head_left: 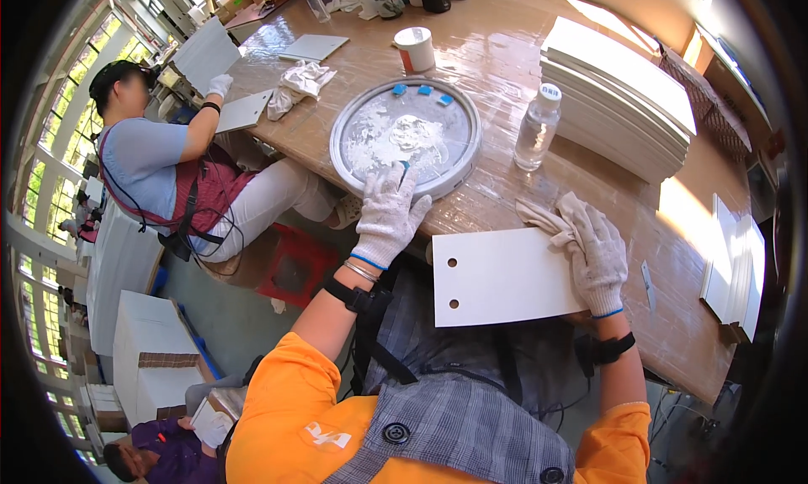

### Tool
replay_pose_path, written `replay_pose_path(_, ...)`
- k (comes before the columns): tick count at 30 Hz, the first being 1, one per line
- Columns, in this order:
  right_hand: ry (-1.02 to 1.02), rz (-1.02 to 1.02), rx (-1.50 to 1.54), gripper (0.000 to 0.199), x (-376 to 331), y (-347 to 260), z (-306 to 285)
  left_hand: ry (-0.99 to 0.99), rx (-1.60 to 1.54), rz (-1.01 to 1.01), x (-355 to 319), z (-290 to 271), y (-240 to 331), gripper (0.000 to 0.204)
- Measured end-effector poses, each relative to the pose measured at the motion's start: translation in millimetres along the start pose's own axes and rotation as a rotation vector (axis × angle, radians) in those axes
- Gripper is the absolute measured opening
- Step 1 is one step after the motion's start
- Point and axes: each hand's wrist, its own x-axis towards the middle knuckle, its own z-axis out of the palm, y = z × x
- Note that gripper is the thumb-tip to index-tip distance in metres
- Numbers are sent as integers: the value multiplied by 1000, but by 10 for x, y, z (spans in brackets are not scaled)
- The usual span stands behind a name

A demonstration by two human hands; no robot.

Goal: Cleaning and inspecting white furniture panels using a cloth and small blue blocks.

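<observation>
Near the middle of the frame the left hand (389,210), in a white knitted glove, reaches into a round grey shallow tray (459,171) smeared with white paste. Its fingers are bunched together over the near edge of the paste, and a small blue thing seems to be pinched at the fingertips, though the view is too coarse to be sure. Three small blue pieces (422,91) lie along the far rim of the tray.

At centre right the right hand (599,261), also gloved, presses a crumpled off-white rag (545,215) against the upper right corner of a flat white rectangular panel with two holes at its left edge (497,278). The fingers curl loosely closed over the cloth. The panel lies at the near edge of the brown wooden table (497,55), partly overhanging toward the person's lap.

Judging by the layout, the work is mid-cycle: this panel's face looks clean and bare, paste is being picked up, and a tall stack of similar white panels (623,97) waits in the upper right. A few more panels stand at the far right edge.

A clear plastic water bottle (537,126) stands between tray and stack, and a white cup with a red band (415,49) sits behind the tray. In the upper left a co-worker (160,160) holds another white panel.
</observation>
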Motion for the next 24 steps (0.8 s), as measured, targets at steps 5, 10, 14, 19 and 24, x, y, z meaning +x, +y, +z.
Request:
replay_pose_path(5, 5, 5, 25, 54, 26, 0, 42, -19, -18, 13, -90, -108, -25, 44)
replay_pose_path(10, 22, -13, 15, 53, 19, 6, 65, 192, -4, 99, -284, -304, 37, 35)
replay_pose_path(14, -5, -8, -4, 53, 26, 16, 39, 145, -398, 46, -554, -372, 138, 23)
replay_pose_path(19, 2, -33, -5, 53, 23, 34, 56, -611, -1185, -857, -761, -492, 516, 51)
replay_pose_path(24, -102, 64, 68, 50, 32, 124, -8, -845, -1786, -1040, -917, -298, 703, 48)
